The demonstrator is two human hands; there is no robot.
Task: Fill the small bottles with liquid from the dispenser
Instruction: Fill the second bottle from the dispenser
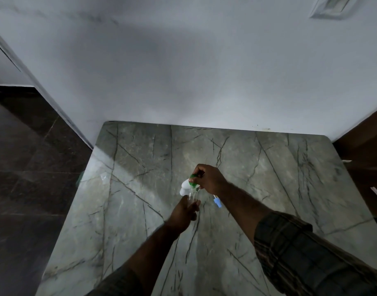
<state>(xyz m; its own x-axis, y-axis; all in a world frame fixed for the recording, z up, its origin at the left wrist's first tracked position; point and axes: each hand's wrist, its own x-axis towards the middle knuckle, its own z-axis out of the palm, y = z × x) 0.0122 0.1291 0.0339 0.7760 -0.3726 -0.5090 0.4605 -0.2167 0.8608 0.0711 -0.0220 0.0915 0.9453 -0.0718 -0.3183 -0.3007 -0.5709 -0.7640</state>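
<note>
My right hand (210, 178) grips the dispenser (188, 184), a green bottle with a white pump head, tilted down to the left; most of its body is hidden in my fist. Directly under the white spout, my left hand (184, 212) holds a small clear bottle (192, 196) upright, its mouth right below the nozzle. Both hands hover over the middle of the grey marble table (140, 189). A small blue cap with a white stem (217, 202) lies on the table just right of my hands.
A faint clear object (104, 178) lies near the table's left edge. A white wall runs behind the table. Dark tiled floor (29, 178) lies left of it, and dark wooden furniture (366, 150) stands at the right.
</note>
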